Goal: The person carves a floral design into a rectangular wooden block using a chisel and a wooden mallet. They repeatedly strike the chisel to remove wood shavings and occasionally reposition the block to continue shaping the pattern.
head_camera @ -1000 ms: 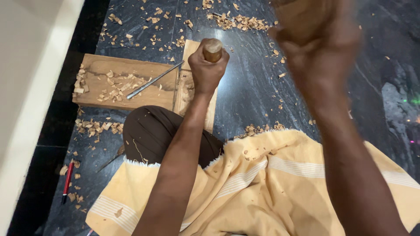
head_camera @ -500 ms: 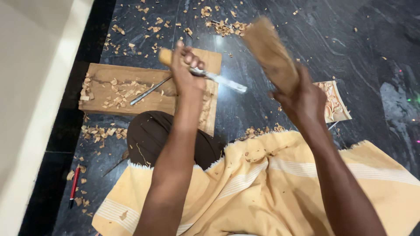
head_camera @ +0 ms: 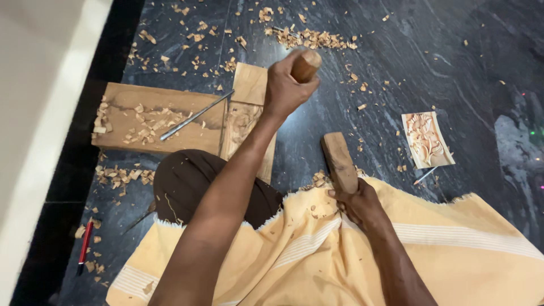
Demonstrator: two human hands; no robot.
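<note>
Head view looks down on a dark, glossy stone floor (head_camera: 453, 68) strewn with pale wood chips (head_camera: 309, 38). Across the person's lap spreads a yellow cloth (head_camera: 453, 255) with thin white stripes, and a dark brown knee (head_camera: 190, 178) shows past its edge. Left of the knee lies a flat wooden board (head_camera: 141, 116), its long side running left to right, with more chips scattered on it and a slim metal rod (head_camera: 192, 117) lying slantwise across it. A narrower plank (head_camera: 246, 113) with carving cut into its face runs away from the person, just beside the board's right end.

Resting on the floor at the cloth's edge is the mallet (head_camera: 339, 161), a plain brown block of wood with a squared head. Its long axis points away from the person, tilted slightly left. The right hand (head_camera: 357, 204) is wrapped tightly round its near end.

The left hand (head_camera: 286, 88) is closed in a fist round a chisel handle (head_camera: 306, 65), a rounded brown wooden grip whose top sticks out above the fingers; it stands above the plank, and the blade is hidden by the hand.

Well to the right lies a small carved panel (head_camera: 426, 139) with a flower pattern. A red pencil (head_camera: 85, 243) lies on the floor at the lower left.
</note>
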